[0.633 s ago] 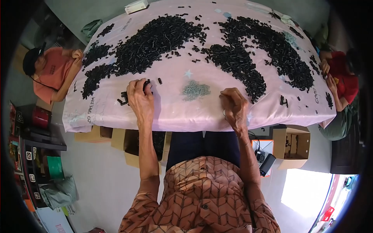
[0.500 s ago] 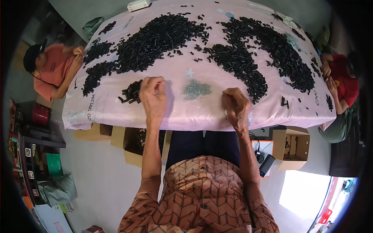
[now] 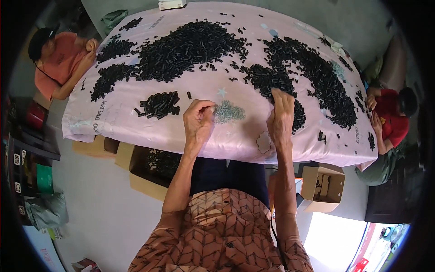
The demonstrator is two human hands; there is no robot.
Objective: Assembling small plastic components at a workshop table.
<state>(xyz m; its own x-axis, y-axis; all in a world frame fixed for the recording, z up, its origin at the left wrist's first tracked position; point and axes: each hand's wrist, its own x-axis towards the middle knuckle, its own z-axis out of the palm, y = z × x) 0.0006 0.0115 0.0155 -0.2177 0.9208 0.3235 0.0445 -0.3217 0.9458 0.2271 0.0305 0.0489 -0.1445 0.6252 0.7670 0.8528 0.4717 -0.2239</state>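
On the pink cloth, a small heap of thin, pale green-grey pieces (image 3: 229, 112) lies in front of me. At its left edge my left hand (image 3: 197, 121) is closed, thumb and fingertips together; what they pinch is too small to make out. My right hand (image 3: 282, 115) reaches to the near edge of a heap of short black cylinders (image 3: 267, 78), its fingers bent down and together over the pieces. Anything between those fingers is hidden. Left of my left hand sits a smaller heap of black cylinders (image 3: 159, 105), with a single black cylinder (image 3: 189, 95) beside it.
Larger black heaps (image 3: 181, 50) spread across the far table. One person (image 3: 63, 63) works at the left edge, another (image 3: 392, 115) at the right. Open cardboard boxes (image 3: 147, 181) stand below the table's near edge, and a white box (image 3: 172, 4) sits at the far edge.
My left hand has moved right, from the small black heap to the pale pieces. My right hand has gone forward to the black heap. A lone cylinder now shows beside the small heap.
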